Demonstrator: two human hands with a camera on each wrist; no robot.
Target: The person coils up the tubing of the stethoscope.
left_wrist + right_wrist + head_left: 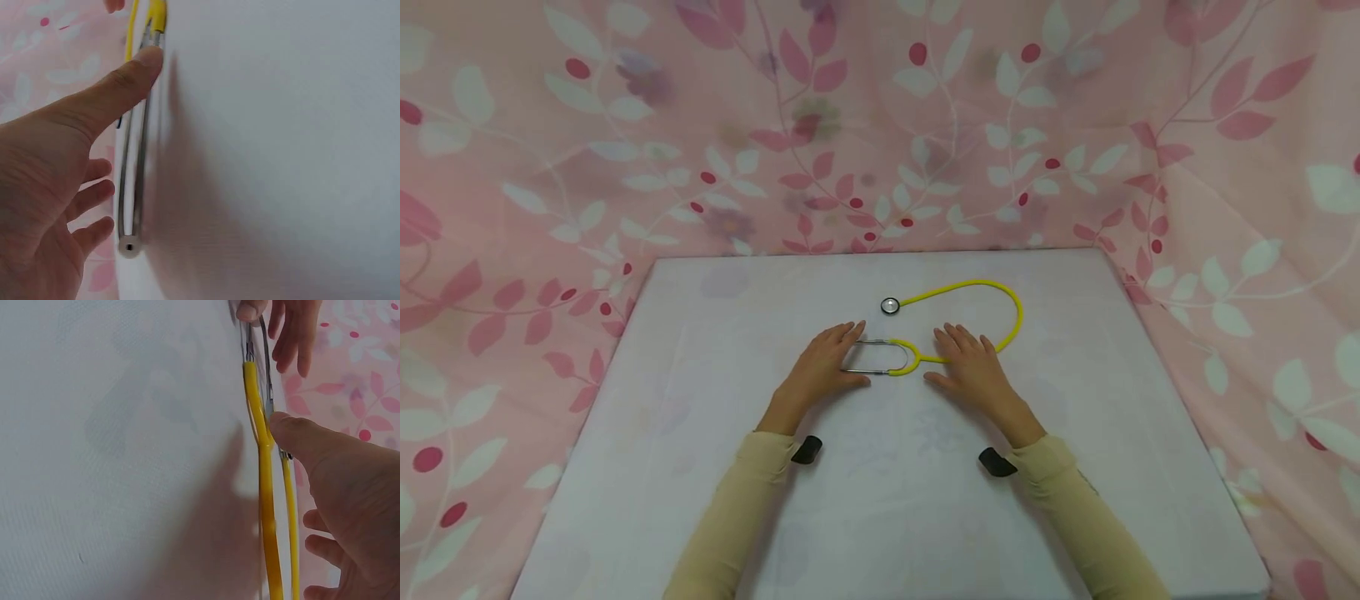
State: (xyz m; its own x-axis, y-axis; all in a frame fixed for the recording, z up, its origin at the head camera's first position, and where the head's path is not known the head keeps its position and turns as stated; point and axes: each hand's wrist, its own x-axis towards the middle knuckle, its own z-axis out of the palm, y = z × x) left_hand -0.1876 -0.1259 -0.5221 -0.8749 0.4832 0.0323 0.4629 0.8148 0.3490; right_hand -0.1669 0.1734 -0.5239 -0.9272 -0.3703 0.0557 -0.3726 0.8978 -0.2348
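Observation:
A yellow stethoscope (1020, 312) lies on the white table, its tube bent in a loop to the right. Its round chest piece (890, 306) is at the far side, and the metal ear tubes (142, 150) point left. My left hand (822, 360) spans over the ear tubes with thumb and fingers spread apart; its palm hides the earpiece ends in the head view, while one earpiece (129, 247) shows in the left wrist view. Over the yellow tube just right of its fork (265, 442) is my right hand (973, 371), fingers extended and thumb apart.
The table (880, 517) has a white cover with faint prints. Behind it and at both sides hangs a pink floral curtain (880, 125). A black wrist camera (997, 462) sits at the right cuff, another black camera (807, 450) at the left cuff.

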